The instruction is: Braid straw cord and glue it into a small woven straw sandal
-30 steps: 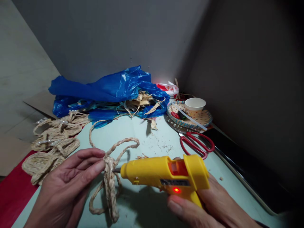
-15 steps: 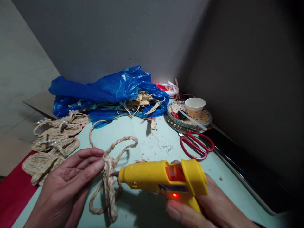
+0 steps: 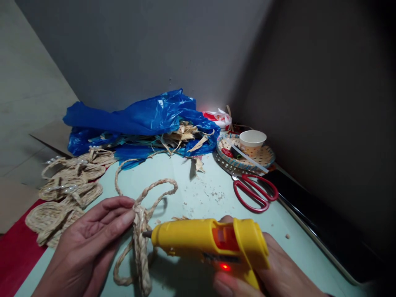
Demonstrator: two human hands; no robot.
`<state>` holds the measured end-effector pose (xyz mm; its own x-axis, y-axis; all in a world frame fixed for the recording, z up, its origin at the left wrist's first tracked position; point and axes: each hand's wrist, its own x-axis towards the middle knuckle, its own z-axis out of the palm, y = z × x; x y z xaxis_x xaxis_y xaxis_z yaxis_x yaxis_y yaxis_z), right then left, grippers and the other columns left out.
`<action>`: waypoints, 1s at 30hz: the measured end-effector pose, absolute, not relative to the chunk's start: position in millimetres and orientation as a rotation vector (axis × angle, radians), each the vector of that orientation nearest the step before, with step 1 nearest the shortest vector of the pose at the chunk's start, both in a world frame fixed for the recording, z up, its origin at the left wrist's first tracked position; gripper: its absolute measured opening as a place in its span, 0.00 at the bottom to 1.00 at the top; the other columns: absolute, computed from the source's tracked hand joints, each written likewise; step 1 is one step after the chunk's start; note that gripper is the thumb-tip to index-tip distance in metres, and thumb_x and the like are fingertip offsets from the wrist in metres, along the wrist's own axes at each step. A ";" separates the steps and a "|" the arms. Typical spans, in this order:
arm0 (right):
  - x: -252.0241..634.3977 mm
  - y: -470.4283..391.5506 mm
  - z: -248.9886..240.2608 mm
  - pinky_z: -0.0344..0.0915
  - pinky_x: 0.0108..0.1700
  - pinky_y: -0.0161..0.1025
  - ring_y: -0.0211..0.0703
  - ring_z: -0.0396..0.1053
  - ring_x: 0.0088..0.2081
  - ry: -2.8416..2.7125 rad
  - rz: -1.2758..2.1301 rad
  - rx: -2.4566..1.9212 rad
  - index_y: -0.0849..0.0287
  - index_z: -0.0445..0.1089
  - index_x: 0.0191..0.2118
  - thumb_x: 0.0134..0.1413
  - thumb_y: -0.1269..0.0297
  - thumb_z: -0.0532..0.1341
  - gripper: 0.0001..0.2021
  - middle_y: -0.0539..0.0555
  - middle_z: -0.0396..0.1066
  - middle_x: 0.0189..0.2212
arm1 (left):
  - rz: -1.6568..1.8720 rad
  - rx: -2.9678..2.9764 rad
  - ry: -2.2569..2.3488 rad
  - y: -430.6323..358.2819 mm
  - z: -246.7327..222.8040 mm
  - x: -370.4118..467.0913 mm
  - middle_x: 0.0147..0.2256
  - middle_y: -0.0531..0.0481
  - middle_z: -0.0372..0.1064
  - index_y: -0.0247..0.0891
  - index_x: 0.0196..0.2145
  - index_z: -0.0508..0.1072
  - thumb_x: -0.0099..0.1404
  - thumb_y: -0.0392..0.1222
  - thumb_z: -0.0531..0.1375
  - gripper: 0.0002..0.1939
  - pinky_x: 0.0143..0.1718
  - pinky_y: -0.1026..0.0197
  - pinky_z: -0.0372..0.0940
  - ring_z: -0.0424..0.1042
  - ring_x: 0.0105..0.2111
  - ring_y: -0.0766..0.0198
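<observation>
Between the thumb and fingers of my left hand is the top of a braided straw cord piece, bent into loops above and to the side. My right hand is wrapped round a yellow glue gun, its red light glowing. The metal nozzle points left and meets the middle of the braid, or lies just in front of it. A length of the same cord runs behind my left hand towards the blue bag. My right fingers are partly hidden behind the gun.
Finished-looking braided pieces with pearl beads are piled at the left. A blue plastic bag of dried straw lies at the back. Red-handled scissors, a woven tray with a paper cup, and a black flat object are at the right.
The glue gun has shifted slightly down and left, its nozzle moving lower along the braid. My left hand keeps its hold at the top of the cord.
</observation>
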<state>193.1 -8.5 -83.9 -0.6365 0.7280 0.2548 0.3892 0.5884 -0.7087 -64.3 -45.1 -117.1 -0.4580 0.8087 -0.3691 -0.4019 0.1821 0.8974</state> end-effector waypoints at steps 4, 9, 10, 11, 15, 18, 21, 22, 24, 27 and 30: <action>190.2 -5.1 -91.5 0.78 0.28 0.31 0.46 0.80 0.27 -2.265 0.868 -0.876 0.44 0.75 0.58 0.64 0.51 0.57 0.20 0.50 0.81 0.28 | 1.458 0.434 1.425 -48.4 -122.9 -65.1 0.31 0.53 0.82 0.47 0.34 0.80 0.35 0.44 0.82 0.26 0.41 0.65 0.76 0.81 0.38 0.59; 188.8 -12.7 -90.7 0.76 0.22 0.31 0.44 0.75 0.20 -2.175 0.848 -0.969 0.44 0.73 0.60 0.66 0.53 0.54 0.21 0.48 0.77 0.23 | 1.436 0.453 1.437 -47.6 -126.3 -62.5 0.27 0.53 0.80 0.47 0.32 0.80 0.35 0.44 0.82 0.25 0.32 0.66 0.77 0.81 0.31 0.59; 189.0 -14.3 -90.0 0.75 0.21 0.31 0.44 0.75 0.20 -2.184 0.807 -0.971 0.44 0.73 0.60 0.67 0.53 0.54 0.21 0.48 0.77 0.23 | 1.445 0.450 1.446 -47.1 -126.2 -61.7 0.25 0.53 0.79 0.47 0.31 0.80 0.34 0.44 0.82 0.25 0.31 0.67 0.77 0.81 0.30 0.58; 189.3 -15.4 -89.4 0.74 0.21 0.30 0.44 0.76 0.21 -2.198 0.754 -0.971 0.44 0.73 0.60 0.67 0.53 0.54 0.20 0.48 0.77 0.22 | 1.459 0.453 1.453 -46.8 -125.9 -61.0 0.24 0.53 0.78 0.47 0.30 0.81 0.33 0.44 0.82 0.24 0.29 0.68 0.76 0.81 0.30 0.58; 191.8 -15.3 -86.8 0.75 0.20 0.31 0.47 0.78 0.24 -2.252 0.621 -0.981 0.45 0.74 0.59 0.66 0.54 0.55 0.20 0.51 0.77 0.23 | 1.491 0.477 1.494 -46.7 -121.5 -57.8 0.23 0.52 0.78 0.47 0.28 0.82 0.29 0.45 0.82 0.24 0.24 0.70 0.75 0.81 0.29 0.57; 193.6 -11.4 -84.0 0.75 0.21 0.30 0.46 0.78 0.24 -2.259 0.639 -0.998 0.45 0.74 0.58 0.65 0.55 0.56 0.20 0.50 0.78 0.24 | 1.490 0.457 1.498 -46.8 -116.0 -54.1 0.23 0.52 0.78 0.48 0.27 0.82 0.27 0.45 0.83 0.25 0.25 0.71 0.74 0.80 0.28 0.60; 193.9 -6.3 -82.9 0.74 0.21 0.28 0.45 0.79 0.25 -2.291 0.679 -0.989 0.45 0.76 0.56 0.63 0.55 0.59 0.19 0.50 0.79 0.25 | 1.495 0.434 1.489 -46.0 -110.5 -49.8 0.23 0.55 0.79 0.47 0.26 0.82 0.26 0.45 0.83 0.25 0.26 0.74 0.73 0.79 0.26 0.65; 193.5 -5.3 -83.3 0.73 0.20 0.28 0.44 0.79 0.25 -2.294 0.705 -0.961 0.45 0.76 0.55 0.62 0.54 0.58 0.19 0.49 0.79 0.25 | 1.490 0.432 1.485 -45.8 -108.9 -48.7 0.23 0.56 0.79 0.47 0.26 0.81 0.26 0.45 0.83 0.25 0.26 0.75 0.73 0.78 0.25 0.66; 192.4 -5.4 -84.6 0.72 0.18 0.28 0.44 0.77 0.22 -2.260 0.752 -0.916 0.45 0.76 0.55 0.62 0.53 0.57 0.20 0.49 0.78 0.23 | 1.483 0.439 1.481 -46.0 -106.6 -47.5 0.23 0.57 0.80 0.47 0.26 0.81 0.26 0.45 0.83 0.25 0.27 0.75 0.72 0.77 0.25 0.68; 192.2 -8.6 -85.1 0.73 0.20 0.28 0.43 0.76 0.21 -2.227 0.772 -0.976 0.46 0.75 0.57 0.63 0.55 0.55 0.20 0.48 0.78 0.24 | 1.475 0.464 1.494 -46.7 -105.5 -47.9 0.24 0.55 0.81 0.46 0.27 0.81 0.27 0.46 0.83 0.26 0.28 0.74 0.73 0.78 0.26 0.67; 194.4 -8.1 -86.1 0.75 0.23 0.30 0.45 0.77 0.23 -2.284 0.699 -0.999 0.45 0.77 0.54 0.60 0.53 0.58 0.19 0.49 0.80 0.26 | 1.475 0.442 1.486 -46.7 -106.1 -49.2 0.25 0.55 0.81 0.46 0.28 0.81 0.28 0.45 0.83 0.26 0.28 0.72 0.74 0.79 0.28 0.64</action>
<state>194.4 -8.1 -86.1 -0.5757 0.7716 0.2704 0.4884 0.5898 -0.6431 -49.2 -46.7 -106.1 -0.4733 0.8012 -0.3660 -0.3601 0.2033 0.9105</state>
